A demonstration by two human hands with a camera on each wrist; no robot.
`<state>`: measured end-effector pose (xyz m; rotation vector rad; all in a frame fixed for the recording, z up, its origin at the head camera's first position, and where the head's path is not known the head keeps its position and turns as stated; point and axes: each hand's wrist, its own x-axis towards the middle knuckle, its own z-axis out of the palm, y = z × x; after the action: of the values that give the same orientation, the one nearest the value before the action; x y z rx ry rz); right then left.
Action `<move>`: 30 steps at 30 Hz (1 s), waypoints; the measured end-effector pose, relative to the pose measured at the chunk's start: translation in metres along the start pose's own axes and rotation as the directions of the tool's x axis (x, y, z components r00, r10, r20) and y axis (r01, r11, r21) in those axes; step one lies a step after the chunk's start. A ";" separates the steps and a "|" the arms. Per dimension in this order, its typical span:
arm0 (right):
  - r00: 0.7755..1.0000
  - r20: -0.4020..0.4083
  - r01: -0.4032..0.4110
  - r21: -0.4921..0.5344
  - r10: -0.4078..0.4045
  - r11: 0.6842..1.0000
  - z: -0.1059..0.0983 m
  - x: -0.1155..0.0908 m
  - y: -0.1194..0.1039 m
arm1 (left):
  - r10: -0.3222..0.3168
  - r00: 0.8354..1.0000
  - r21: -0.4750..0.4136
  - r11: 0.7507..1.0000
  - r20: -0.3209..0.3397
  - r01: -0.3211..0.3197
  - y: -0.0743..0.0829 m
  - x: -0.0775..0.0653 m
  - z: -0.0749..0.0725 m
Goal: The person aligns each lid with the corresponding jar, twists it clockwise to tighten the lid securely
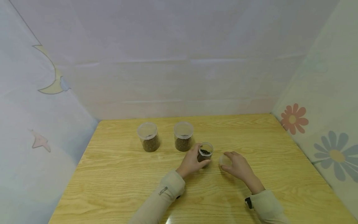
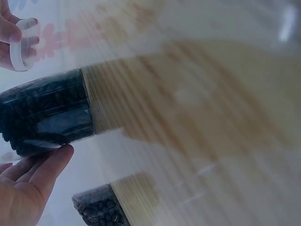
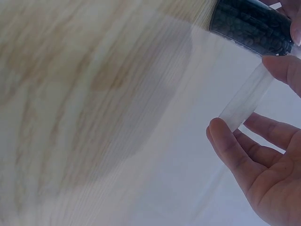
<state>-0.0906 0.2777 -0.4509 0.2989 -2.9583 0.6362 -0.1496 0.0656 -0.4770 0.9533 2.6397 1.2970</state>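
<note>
In the head view my left hand (image 1: pixel 191 162) holds a small clear jar (image 1: pixel 203 157), fingers and thumb around its sides. The jar stands upright with its mouth uncovered, and dark coffee beans (image 2: pixel 47 101) fill much of it in the left wrist view. To the right of the jar, my right hand (image 1: pixel 240 166) grips a round translucent lid (image 1: pixel 224 160) by its rim. The right wrist view shows this lid (image 3: pixel 247 96) edge-on, between thumb and fingers, apart from the jar.
Two wider lidded jars, one at the left (image 1: pixel 151 141) and one nearer the middle (image 1: pixel 183 142), stand farther back with dark contents. All rest on a wood-grain table (image 1: pixel 112 186). Patterned cloth walls (image 1: pixel 179 84) border its back and sides.
</note>
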 end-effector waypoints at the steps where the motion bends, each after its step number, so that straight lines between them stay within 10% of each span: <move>1: 1.000 -0.003 0.002 0.001 -0.002 1.000 0.000 0.000 0.000 | 0.004 1.000 -0.004 1.000 -0.002 -0.004 0.000 0.000 0.000; 30: 0.999 -0.021 0.042 0.015 -0.042 0.999 0.001 0.000 -0.014 | -0.004 1.000 -0.015 1.000 -0.004 0.004 -0.003 -0.015 -0.009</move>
<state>-0.0872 0.2650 -0.4462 0.3531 -2.9205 0.6539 -0.1417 0.0494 -0.4764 0.9441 2.6292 1.3174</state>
